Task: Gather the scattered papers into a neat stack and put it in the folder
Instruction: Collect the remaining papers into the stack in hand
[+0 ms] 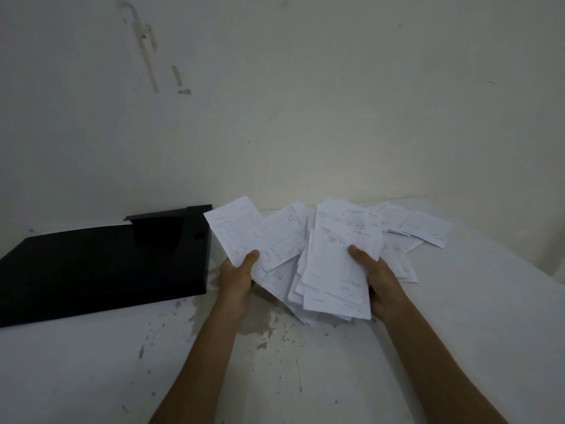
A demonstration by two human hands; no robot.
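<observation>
The left hand (237,278) pinches a loose fan of papers (260,240), its thumb lying on top of the near corner while the other fingers are hidden beneath the sheets. The right hand (377,280) grips a thicker, uneven bundle (333,270) the same way, thumb pressed on the upper sheet and fingers out of sight below. Both sets are thin white rectangular slips with faint printed tables, too blurred to read; their edges are staggered and overlap between the hands. More sheets (419,228) lie scattered flat at the far right. To the left, near the left hand, a matte black folder (101,267) lies on the white table (458,316), its flap open and its left end cut off. The near tabletop is flecked with chipped, stained patches.
</observation>
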